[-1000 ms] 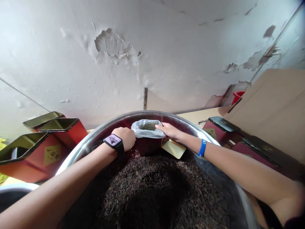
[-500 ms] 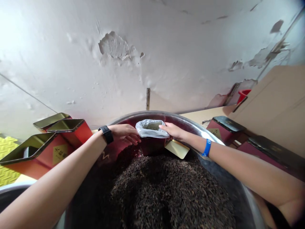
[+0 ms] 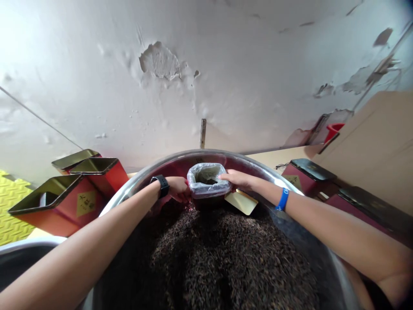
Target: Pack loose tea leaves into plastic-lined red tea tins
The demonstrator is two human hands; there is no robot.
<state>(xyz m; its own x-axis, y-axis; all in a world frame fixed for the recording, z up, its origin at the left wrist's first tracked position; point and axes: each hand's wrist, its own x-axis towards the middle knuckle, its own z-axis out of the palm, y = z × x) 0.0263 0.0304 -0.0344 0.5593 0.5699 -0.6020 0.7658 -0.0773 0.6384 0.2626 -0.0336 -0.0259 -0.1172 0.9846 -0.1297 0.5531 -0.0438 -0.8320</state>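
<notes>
Plastic-lined tin (image 3: 209,183) sits inside the basin rim (image 3: 193,155), clasped by left hand (image 3: 178,189) and right hand (image 3: 241,180), fingers (image 3: 226,175) together.

**Legend.** We see two gold diamond-shaped labels on red tea tins. On the red tin (image 3: 58,211) at the left of the frame, the label (image 3: 86,203) carries dark printed characters in a vertical arrangement, too small for us to read with certainty. On the dark-lidded tin (image 3: 305,181) at the right of the frame, a similar label (image 3: 293,181) is smaller still, and its marks cannot be made out. The blue wristband (image 3: 282,199) just behind the right hand (image 3: 240,180) shows no legible lettering. We can read no other text.
</notes>
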